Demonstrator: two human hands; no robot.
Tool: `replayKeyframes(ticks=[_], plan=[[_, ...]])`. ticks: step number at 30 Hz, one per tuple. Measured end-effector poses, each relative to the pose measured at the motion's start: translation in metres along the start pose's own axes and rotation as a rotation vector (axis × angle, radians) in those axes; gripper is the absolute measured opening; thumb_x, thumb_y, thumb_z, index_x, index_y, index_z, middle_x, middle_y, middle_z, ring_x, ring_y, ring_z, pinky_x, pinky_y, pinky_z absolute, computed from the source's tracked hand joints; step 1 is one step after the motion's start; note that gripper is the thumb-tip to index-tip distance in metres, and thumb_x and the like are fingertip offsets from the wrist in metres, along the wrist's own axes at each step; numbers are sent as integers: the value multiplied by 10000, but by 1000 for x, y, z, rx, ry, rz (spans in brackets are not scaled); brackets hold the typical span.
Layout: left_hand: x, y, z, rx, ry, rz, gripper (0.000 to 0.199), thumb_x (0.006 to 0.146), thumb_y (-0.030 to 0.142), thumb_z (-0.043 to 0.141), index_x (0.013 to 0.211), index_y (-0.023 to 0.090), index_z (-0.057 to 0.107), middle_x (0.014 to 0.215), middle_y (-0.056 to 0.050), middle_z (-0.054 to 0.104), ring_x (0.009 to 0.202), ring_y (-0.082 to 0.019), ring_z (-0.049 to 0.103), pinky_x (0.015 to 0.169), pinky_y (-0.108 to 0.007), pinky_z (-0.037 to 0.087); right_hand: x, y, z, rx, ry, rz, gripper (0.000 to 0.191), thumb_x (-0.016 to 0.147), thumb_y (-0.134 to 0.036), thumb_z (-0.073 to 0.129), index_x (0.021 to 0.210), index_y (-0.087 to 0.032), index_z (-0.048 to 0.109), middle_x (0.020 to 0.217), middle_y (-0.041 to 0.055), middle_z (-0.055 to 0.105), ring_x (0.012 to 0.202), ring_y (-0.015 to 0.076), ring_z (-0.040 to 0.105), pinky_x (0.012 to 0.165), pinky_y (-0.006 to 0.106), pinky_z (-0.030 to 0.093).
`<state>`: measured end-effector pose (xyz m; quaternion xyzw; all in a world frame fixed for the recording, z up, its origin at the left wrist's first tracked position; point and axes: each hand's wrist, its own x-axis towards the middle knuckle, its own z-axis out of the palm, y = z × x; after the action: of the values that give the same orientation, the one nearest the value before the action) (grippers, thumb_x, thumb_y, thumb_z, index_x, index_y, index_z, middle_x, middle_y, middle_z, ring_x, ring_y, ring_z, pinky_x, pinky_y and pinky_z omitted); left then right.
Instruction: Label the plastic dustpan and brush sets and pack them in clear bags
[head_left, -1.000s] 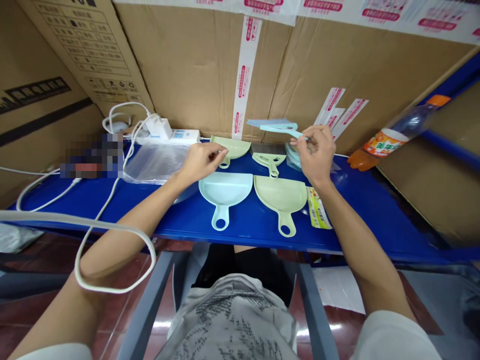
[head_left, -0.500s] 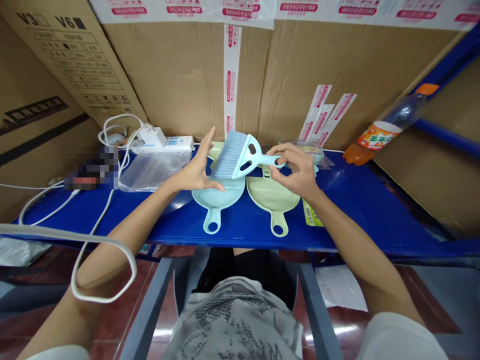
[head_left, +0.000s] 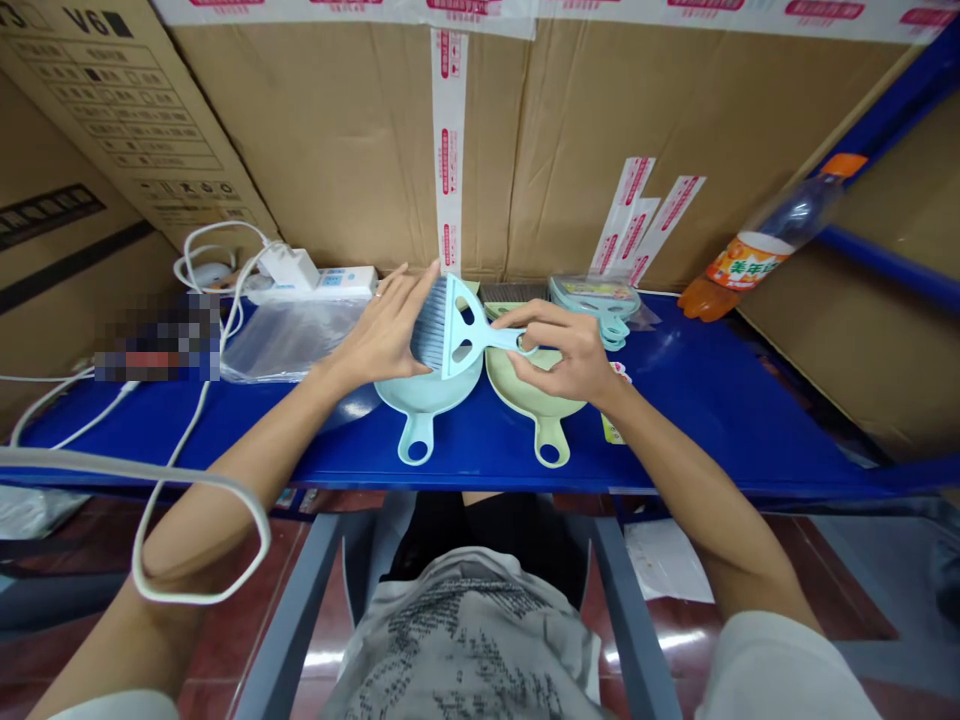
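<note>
A light-blue hand brush [head_left: 480, 335] is held level above the table, its blue bristles pointing left. My right hand [head_left: 566, 352] pinches the brush by its handle. Around the bristles, my left hand [head_left: 390, 325] is cupped, thumb at the lower edge and fingers at the upper one. Below the brush lies a light-blue dustpan [head_left: 427, 395], handle towards me. Beside it, partly under my right hand, rests a pale-green dustpan [head_left: 536, 395]. A green brush with dark bristles [head_left: 516, 295] lies behind, mostly hidden.
A bagged light-blue dustpan set [head_left: 600, 300] lies at the back right, near an orange drink bottle [head_left: 765, 250]. On the left are clear plastic bags [head_left: 292, 340], a power strip [head_left: 341, 282] and loose white cables [head_left: 199, 420]. Cardboard [head_left: 337, 150] walls the back.
The brush has come down slightly and its bristle end has moved into my left hand, whose fingers have closed in around it. My right hand has shifted left with the handle.
</note>
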<state>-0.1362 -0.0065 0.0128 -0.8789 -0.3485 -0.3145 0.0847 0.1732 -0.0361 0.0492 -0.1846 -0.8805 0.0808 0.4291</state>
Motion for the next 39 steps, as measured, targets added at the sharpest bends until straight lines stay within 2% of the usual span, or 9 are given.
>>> replayKeyframes(ticks=[4, 10, 16, 21, 23, 25, 29, 32, 39], plan=[[-2, -3, 6, 28, 4, -75, 1455, 673, 515, 966, 1791, 216, 85, 1581, -245, 512, 1409, -515, 523, 1201, -692, 407, -2, 3, -3, 8, 14, 82, 249, 914, -293, 679, 719, -276, 525, 1196, 81, 823, 1064, 297, 781, 941, 499, 630], [-1, -6, 6, -68, -12, -10, 1295, 764, 595, 897, 1787, 239, 186, 1706, -231, 410, 1513, -509, 449, 1256, -695, 361, -9, 20, -7, 51, 68, 231, 254, 918, -381, 768, 762, -286, 591, 1204, 80, 827, 1058, 320, 783, 985, 545, 633], [-2, -2, -1, -155, 0, -48, 793, 969, 420, 699, 1710, 341, 426, 1744, -112, 427, 1604, -423, 404, 1288, -674, 372, -12, 37, -3, 265, 229, 309, 356, 906, -523, 829, 790, -257, 623, 1142, 101, 834, 947, 284, 791, 830, 471, 669], [-1, -2, -4, -247, 77, -62, 550, 988, 264, 666, 1528, 365, 668, 1688, -87, 493, 1407, -353, 623, 1184, -605, 505, -7, 33, 2, 406, 279, 366, 417, 851, -562, 899, 778, -239, 646, 1068, 81, 850, 826, 230, 797, 817, 430, 700], [0, -2, -5, -310, 107, -74, 432, 975, 317, 723, 1405, 311, 765, 1580, -108, 600, 1248, -313, 712, 1121, -544, 553, -5, 32, 3, 483, 301, 383, 419, 834, -563, 918, 782, -234, 664, 1041, 63, 852, 863, 231, 821, 847, 419, 715], [1, -2, -4, -399, 127, -127, 284, 973, 407, 760, 1176, 233, 855, 1305, -118, 765, 1090, -284, 759, 1022, -457, 599, -4, 33, 2, 526, 325, 418, 422, 827, -578, 923, 787, -232, 685, 946, 44, 844, 847, 232, 836, 825, 400, 729], [3, 0, -1, -611, 163, -358, 445, 959, 557, 776, 723, 180, 798, 709, -68, 754, 661, -207, 693, 639, -314, 564, -2, 38, 0, 563, 386, 529, 497, 788, -633, 934, 707, -225, 662, 670, 7, 736, 677, 236, 823, 663, 346, 730], [5, 3, 1, -809, 157, -450, 446, 886, 593, 844, 722, 181, 797, 652, -44, 718, 532, -164, 602, 514, -289, 479, -1, 41, 1, 626, 428, 638, 587, 707, -687, 959, 667, -225, 600, 588, -17, 652, 641, 244, 818, 583, 306, 710], [12, 10, -4, -1055, 228, -551, 432, 766, 576, 952, 717, 178, 791, 615, -39, 701, 508, -143, 616, 508, -269, 487, 2, 41, 0, 736, 491, 782, 651, 689, -712, 962, 708, -238, 516, 608, -51, 589, 682, 214, 826, 553, 225, 674]])
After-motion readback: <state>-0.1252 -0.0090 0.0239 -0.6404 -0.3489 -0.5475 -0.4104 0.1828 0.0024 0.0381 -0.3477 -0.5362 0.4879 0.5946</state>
